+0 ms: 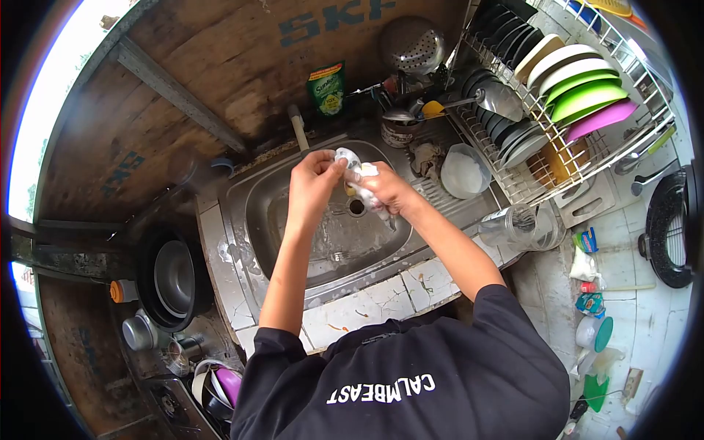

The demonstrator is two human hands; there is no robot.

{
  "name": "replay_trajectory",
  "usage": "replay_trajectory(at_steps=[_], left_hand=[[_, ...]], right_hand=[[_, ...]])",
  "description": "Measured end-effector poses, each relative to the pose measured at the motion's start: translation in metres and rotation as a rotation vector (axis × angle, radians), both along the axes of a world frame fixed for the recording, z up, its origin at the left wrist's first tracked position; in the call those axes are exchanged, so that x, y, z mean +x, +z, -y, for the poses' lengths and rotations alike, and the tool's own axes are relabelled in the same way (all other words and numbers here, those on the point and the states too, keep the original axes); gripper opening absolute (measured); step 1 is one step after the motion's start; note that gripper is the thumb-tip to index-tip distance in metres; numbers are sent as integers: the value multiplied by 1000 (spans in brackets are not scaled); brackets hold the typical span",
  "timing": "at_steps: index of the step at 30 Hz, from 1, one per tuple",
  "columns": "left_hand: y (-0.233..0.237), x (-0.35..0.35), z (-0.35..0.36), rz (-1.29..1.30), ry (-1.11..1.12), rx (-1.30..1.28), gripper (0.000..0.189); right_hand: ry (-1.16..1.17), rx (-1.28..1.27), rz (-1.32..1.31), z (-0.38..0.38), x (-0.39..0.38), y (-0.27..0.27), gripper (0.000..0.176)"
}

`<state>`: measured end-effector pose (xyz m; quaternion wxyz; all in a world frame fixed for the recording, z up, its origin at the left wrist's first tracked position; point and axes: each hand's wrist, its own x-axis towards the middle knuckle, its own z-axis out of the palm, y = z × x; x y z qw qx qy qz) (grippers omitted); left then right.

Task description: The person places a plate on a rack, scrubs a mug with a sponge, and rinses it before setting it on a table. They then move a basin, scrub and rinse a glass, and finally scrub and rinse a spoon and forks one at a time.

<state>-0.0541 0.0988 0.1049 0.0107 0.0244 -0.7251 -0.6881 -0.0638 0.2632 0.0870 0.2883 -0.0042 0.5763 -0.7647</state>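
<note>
Over the sink (253, 213), both hands are on a small white soapy bundle (348, 155), crumpled and covered in foam. My left hand (314, 180) pinches its upper end between thumb and fingers. Wrapped around its lower part is my right hand (387, 189), with foam on the fingers and a dark, wet end hanging below. I cannot tell exactly what the bundle is. Beneath my hands shows the round drain (356, 207), and suds lie on the basin floor. A faucet (298, 128) stands behind my left hand.
A green soap pouch (326, 89) stands against the wooden wall. On the drainboard are a utensil pot (400, 130), a crumpled rag (426, 158) and a white translucent bowl (465, 171). A dish rack (528, 192) holds plates at right. Glass jars (506, 226) sit near my right forearm; a black pot (172, 279) is left.
</note>
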Motion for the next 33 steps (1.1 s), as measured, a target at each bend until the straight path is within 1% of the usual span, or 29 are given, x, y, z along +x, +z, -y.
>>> replay_trajectory(at_steps=[1, 2, 3, 4, 5, 6, 7, 8, 9, 10, 11, 13, 14, 16, 17, 18, 19, 20, 21, 22, 23, 24, 25, 27, 28, 29, 32, 33], left_hand=[[6, -6, 5, 76, 0, 97, 27], [3, -16, 11, 111, -20, 263, 26], [5, -19, 12, 158, -40, 426, 25], [7, -18, 12, 174, -29, 462, 20], [9, -17, 8, 174, -34, 464, 20], [10, -15, 6, 195, -38, 449, 18], [9, -10, 6, 221, -36, 433, 16], [12, -10, 11, 196, -25, 336, 13], [13, -11, 15, 196, -24, 335, 13], [15, -14, 20, 154, 66, 355, 14], [16, -15, 27, 114, 158, 374, 15], [6, -16, 38, 101, 210, 403, 17], [-1, -13, 36, 118, 227, 414, 17], [2, -2, 21, 113, 230, 395, 18], [-9, -2, 23, 94, 196, 396, 15], [-11, -1, 31, 113, 175, 443, 16], [-12, -3, 40, 123, 153, 495, 16], [-14, 0, 48, 89, 98, 479, 16], [-10, 0, 51, 91, 102, 476, 16], [-3, 0, 55, 99, 154, 481, 14], [1, 1, 59, 111, 208, 486, 13], [-4, 2, 63, 114, 166, 496, 14], [-8, 1, 66, 111, 172, 500, 14], [-15, 4, 73, 111, 265, 553, 16], [-20, 4, 86, 66, 242, 602, 17], [-26, 3, 97, 44, 312, 616, 16], [-41, 17, 130, 39, 368, 636, 15], [-47, 24, 137, 71, 426, 631, 14]], right_hand=[[96, 8, 28, -3, -5, 8, 31], [144, 70, -62, -7, -7, 12, 32], [138, 70, -56, -7, -4, 16, 32], [185, 85, -62, -5, -1, 21, 31], [232, 104, -73, -3, -2, 27, 30], [271, 116, -12, -3, -5, 31, 29], [274, 116, -5, 0, -5, 29, 29], [269, 121, -73, 3, -5, 27, 30], [263, 127, -149, 5, -8, 26, 30], [318, 273, -291, 3, -16, 17, 27], [324, 271, -292, 5, -16, 10, 27], [70, 1012, -1216, 15, -7, 15, 24], [142, 1166, -1129, 19, -3, 18, 25], [126, 1163, -1115, 33, -9, 21, 22], [120, 1163, -1086, 35, -8, 20, 20], [166, 889, -1070, 33, -10, 16, 19], [406, 756, -822, 33, -13, 28, 22], [466, 667, -645, 29, -11, 33, 25], [520, 571, -467, 25, -10, 35, 30], [522, 565, -468, 20, -9, 32, 30], [566, 451, -375, 14, -8, 26, 31], [610, 341, -283, 11, -9, 26, 32], [616, 344, -285, 8, -11, 26, 32], [611, 425, -281, 1, -8, 26, 32], [635, 396, -238, -7, -6, 29, 30], [630, 402, -238, -17, -7, 29, 30], [326, 283, -133, -47, -7, 20, 26], [206, 254, -114, -61, -11, 14, 25]])
